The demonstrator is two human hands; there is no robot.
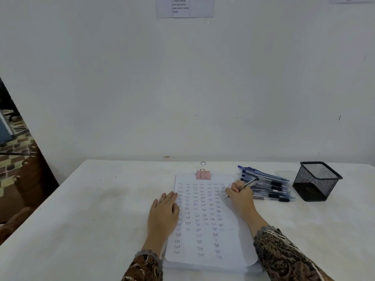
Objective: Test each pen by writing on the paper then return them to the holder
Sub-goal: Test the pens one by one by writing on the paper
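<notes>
We look down on a white worktop (81, 209) set against a pale wall (182, 88). The paper (233, 246) lies in the middle near us, held at its far edge by a pink binder clip (203, 173). Its face is filled with rows of the handwritten word "Test".

Our left hand (164, 211) lies flat on the left edge of the paper. Its fingers are straight and together and point away from us, so its grip is slack and holds nothing.

Our right hand (240, 196) rests on the far right part of the paper. Its grip is clamped on a pen (248, 184), with the fingers curled round the barrel. The pen slants up and to the right, and its tip is down at the right edge of the paper, beside the upper rows of writing. We cannot tell whether the tip touches the sheet.

Just right of the paper, behind the right hand, is a pile of pens (269, 185) with blue barrels, lying loose on the worktop. Farther right, apart from the pile, the black mesh holder (316, 181) stands upright.

Both wrists come out of patterned brown sleeves (284, 256). A printed sheet (184, 7) hangs high on the wall, its text too small to read.
</notes>
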